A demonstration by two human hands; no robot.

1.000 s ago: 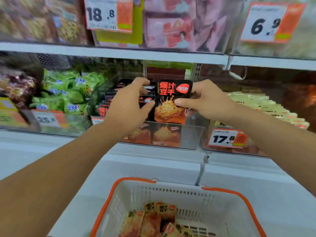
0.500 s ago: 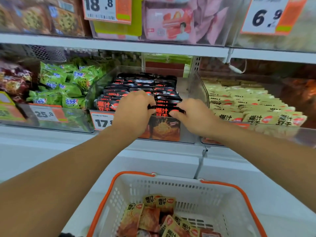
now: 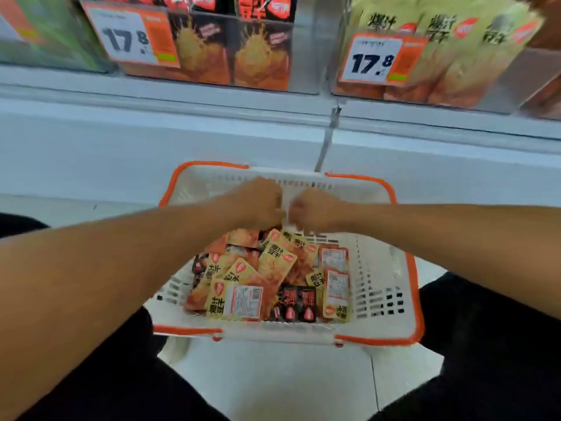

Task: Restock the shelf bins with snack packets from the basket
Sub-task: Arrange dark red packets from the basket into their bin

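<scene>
A white basket with an orange rim (image 3: 415,299) stands on the floor between my legs. It holds several yellow snack packets (image 3: 277,260) and a few black ones (image 3: 296,302). Both hands hang over its far end, close together and blurred. My left hand (image 3: 258,205) has its fingers curled downward over the orange packets. My right hand (image 3: 315,211) is curled just above a yellow packet. Their fingertips are hidden, so a hold on any packet cannot be made out. Above, the shelf bin of black packets (image 3: 261,47) sits beside the bin of yellow packets (image 3: 455,56).
Price tags reading 17.8 hang on the black bin's front (image 3: 133,34) and the yellow bin's front (image 3: 376,59). A white shelf ledge (image 3: 182,132) runs below the bins. My black trouser legs (image 3: 485,344) flank the basket on the white tiled floor (image 3: 273,381).
Both hands have left the black-packet bin, where they set a black packet in, and have dropped down to the basket. My view has tilted down with them.
</scene>
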